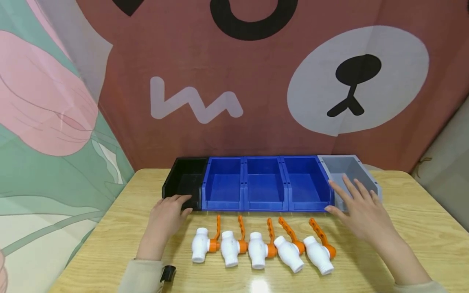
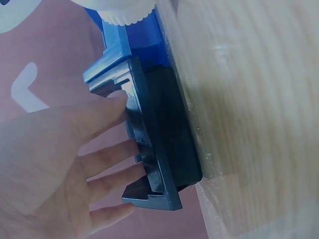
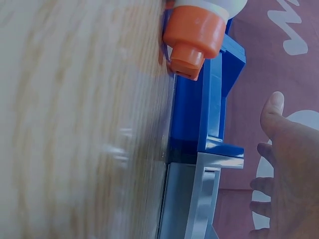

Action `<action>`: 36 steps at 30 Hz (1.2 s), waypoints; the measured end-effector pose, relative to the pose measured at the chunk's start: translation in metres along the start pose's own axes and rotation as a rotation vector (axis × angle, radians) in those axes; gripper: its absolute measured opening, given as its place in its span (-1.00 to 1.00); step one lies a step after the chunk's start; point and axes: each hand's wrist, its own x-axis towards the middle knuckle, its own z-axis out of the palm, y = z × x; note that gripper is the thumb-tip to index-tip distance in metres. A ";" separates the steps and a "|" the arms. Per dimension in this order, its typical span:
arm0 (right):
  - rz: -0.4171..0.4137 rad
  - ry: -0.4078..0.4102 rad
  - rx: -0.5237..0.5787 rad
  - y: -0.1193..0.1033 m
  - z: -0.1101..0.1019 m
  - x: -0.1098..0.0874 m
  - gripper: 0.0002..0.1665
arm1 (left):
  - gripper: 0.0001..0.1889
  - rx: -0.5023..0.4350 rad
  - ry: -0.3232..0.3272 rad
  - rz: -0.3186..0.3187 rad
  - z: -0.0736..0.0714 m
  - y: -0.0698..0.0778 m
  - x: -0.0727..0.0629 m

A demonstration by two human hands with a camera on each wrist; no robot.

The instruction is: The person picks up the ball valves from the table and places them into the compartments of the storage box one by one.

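Several white ball valves with orange lever handles stand in a row on the table, from the leftmost valve [image 1: 200,245] to the rightmost valve [image 1: 318,255]. Behind them is a black bin [image 1: 198,197] at the left end of a line of bins. My left hand [image 1: 165,219] is at that bin's front left, its thumb and fingers spread along the front edge in the left wrist view. At the other end, my right hand [image 1: 360,213] hovers with spread fingers over the front of a grey bin [image 1: 342,163]. No valve is in either hand.
Between the black and grey bins sit a left blue bin [image 1: 223,205], a middle blue bin [image 1: 264,206] and a right blue bin [image 1: 310,206], side by side. The wooden table [image 1: 414,211] meets a printed cloth backdrop [image 1: 264,138] behind the bins.
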 end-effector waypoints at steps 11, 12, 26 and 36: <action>-0.005 0.021 -0.005 0.001 -0.002 -0.006 -0.15 | -0.67 0.042 0.023 0.020 0.003 0.005 0.000; -0.006 0.021 -0.006 0.001 -0.002 -0.006 -0.15 | -0.68 0.046 0.025 0.015 0.002 0.005 0.000; 0.009 -0.041 -0.012 -0.004 -0.006 -0.002 -0.15 | -0.77 -0.014 -0.101 0.006 -0.002 -0.003 0.017; 0.005 -0.060 0.038 -0.004 -0.004 0.001 -0.17 | -0.84 -0.040 -0.149 0.067 0.002 -0.006 0.040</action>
